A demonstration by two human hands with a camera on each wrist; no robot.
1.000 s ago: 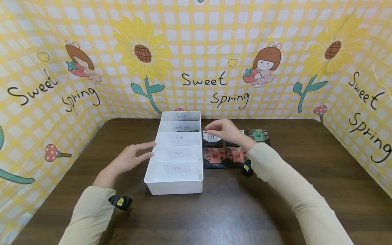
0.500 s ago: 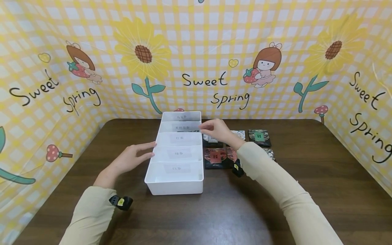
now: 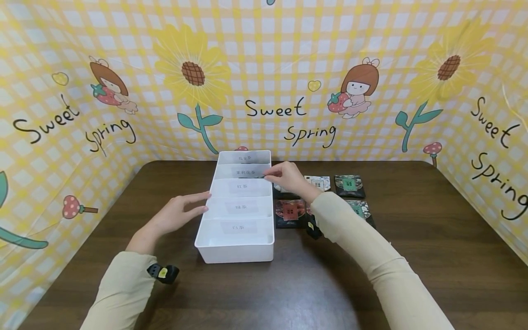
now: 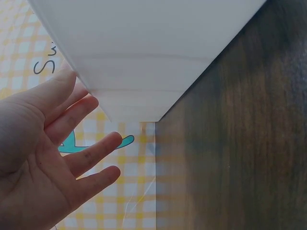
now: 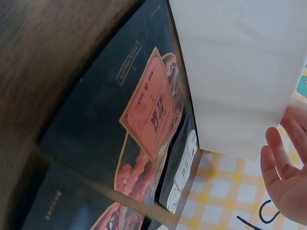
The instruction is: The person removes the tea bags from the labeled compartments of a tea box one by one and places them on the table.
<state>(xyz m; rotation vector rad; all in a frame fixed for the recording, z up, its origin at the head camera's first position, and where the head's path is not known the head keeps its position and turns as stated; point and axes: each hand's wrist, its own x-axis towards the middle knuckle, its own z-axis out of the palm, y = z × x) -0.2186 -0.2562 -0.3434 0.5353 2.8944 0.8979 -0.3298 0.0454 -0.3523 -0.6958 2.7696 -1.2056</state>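
A long white box (image 3: pixel 237 252) with labelled compartments stands on the table. My left hand (image 3: pixel 177 213) touches its left side with straight fingertips. In the left wrist view, the left hand (image 4: pixel 53 139) has its fingers spread beside the box wall (image 4: pixel 144 38). My right hand (image 3: pixel 288 178) reaches over the right rim into the second compartment from the back. There, the dark edge of a packet (image 3: pixel 251 177) shows near its fingertips; whether they pinch it is unclear. In the right wrist view, the right hand's (image 5: pixel 292 167) lower fingers are loosely extended, with the thumb hidden.
Tea packets lie right of the box: a red one (image 3: pixel 290 213), a white one (image 3: pixel 317 182), a green one (image 3: pixel 349 184) and a green-and-white one (image 3: pixel 362 208). The right hand and sleeve partly cover others. A checked cloth (image 3: pixel 264 68) hangs behind the wooden table (image 3: pixel 288 293).
My right hand has moved left from above the white packets, over the box's right rim to the second compartment. My left hand and the box have stayed in place.
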